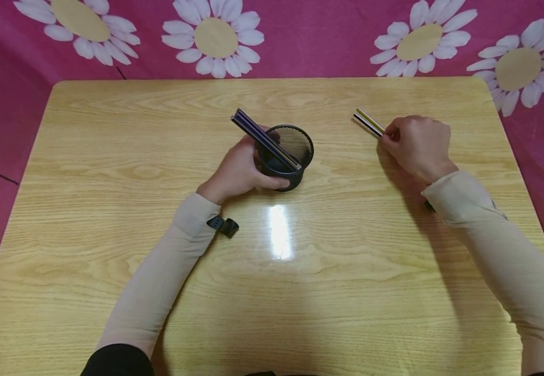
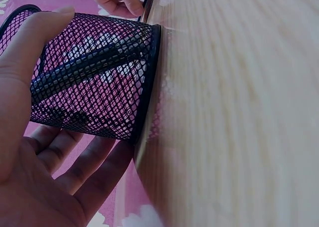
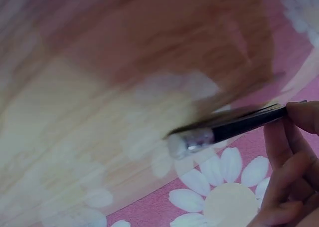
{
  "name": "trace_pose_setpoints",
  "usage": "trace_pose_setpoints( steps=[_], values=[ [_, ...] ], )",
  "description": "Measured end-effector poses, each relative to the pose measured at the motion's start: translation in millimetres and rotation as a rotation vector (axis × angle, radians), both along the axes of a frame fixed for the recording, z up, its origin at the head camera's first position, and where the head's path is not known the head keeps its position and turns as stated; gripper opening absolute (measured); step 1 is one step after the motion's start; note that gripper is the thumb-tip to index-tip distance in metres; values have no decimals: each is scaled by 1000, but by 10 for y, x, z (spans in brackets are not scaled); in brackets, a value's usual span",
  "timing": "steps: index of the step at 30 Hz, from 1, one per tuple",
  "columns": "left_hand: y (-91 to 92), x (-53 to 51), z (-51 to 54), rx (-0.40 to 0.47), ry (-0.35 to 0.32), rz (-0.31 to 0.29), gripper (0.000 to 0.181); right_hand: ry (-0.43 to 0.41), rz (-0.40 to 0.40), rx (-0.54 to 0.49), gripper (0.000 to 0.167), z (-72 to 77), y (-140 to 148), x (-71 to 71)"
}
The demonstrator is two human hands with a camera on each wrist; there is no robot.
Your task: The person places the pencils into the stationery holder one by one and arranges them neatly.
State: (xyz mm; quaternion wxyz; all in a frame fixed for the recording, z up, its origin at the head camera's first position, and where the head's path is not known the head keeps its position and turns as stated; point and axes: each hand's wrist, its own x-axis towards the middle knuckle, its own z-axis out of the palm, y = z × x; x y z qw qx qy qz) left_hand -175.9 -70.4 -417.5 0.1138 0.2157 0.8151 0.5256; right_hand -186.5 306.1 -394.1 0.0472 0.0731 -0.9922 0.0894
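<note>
My left hand (image 1: 241, 169) grips a black wire-mesh pencil cup (image 1: 300, 140), thumb on the near side and fingers around the other. Dark pencils (image 1: 263, 137) lean in the cup, their upper ends sticking out to the left over the rim. In the left wrist view, the mesh cup (image 2: 94, 72) has its base at the tabletop, and the pencils show through the wall. Over on the right, my right hand (image 1: 420, 143) pinches a striped pencil (image 1: 368, 123) low over the table. A pale eraser and metal band tip that pencil (image 3: 239, 127) in the right wrist view.
A wood-grain table (image 1: 328, 292) lies under both hands, with a bright light reflection near its middle. Behind and beside it hangs a pink cloth (image 1: 319, 36) printed with large white daisies. Small dark devices (image 1: 225, 225) are strapped at the wrists.
</note>
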Motion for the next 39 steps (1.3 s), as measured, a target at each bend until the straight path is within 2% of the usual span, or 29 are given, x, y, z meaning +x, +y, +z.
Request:
trace_pose_setpoints(
  steps=[4,10,20,29,33,37,39],
  values=[
    [-4,2,13,-5,2,2,99,-5,-5,-39,23,42,-21,49],
    [-3,4,21,-17,8,2,100,33,8,-96,22,122,-60,125],
    [-13,4,3,-17,-1,8,99,86,13,-145,22,220,-86,170],
    [-12,4,2,19,-33,8,101,160,70,-178,17,293,-174,214],
    [-24,-26,-44,19,-33,2,102,189,100,-200,17,341,-249,246],
    [-32,-85,-139,15,-43,4,107,228,114,-222,17,382,-320,262],
    [-28,-70,-115,20,-39,0,106,244,117,-235,17,398,-349,266]
  ],
)
